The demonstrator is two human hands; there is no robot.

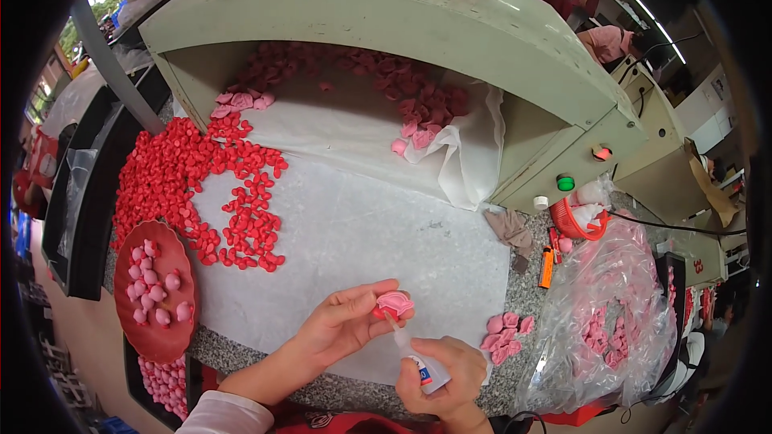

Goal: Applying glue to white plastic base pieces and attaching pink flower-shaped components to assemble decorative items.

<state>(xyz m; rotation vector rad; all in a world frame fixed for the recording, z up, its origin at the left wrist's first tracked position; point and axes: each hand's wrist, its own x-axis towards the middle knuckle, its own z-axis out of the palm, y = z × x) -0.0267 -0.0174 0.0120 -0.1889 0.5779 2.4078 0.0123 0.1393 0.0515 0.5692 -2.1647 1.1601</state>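
Note:
My left hand (342, 320) is closed, pinching a small pink molded plastic piece (395, 302) with a red part at its underside. In my right hand (454, 374) is a white squeeze bottle (434, 373) with a narrow nozzle and a blue-and-white label. Its tip points up at the pink piece, touching it or very close; I cannot tell which. Both hands are over the near edge of a white sheet (354, 201). Right of them lies a small group of pink pieces (505, 336) on the speckled tabletop.
Many small red pieces (161, 177) spread over the left side. A red scalloped dish (141, 341) holds round pink pieces. Ahead stands a pale green open-fronted cabinet (386, 12) with pink parts inside. At right are an orange lighter (546, 268), a red basket (567, 219) and a clear plastic bag (563, 354).

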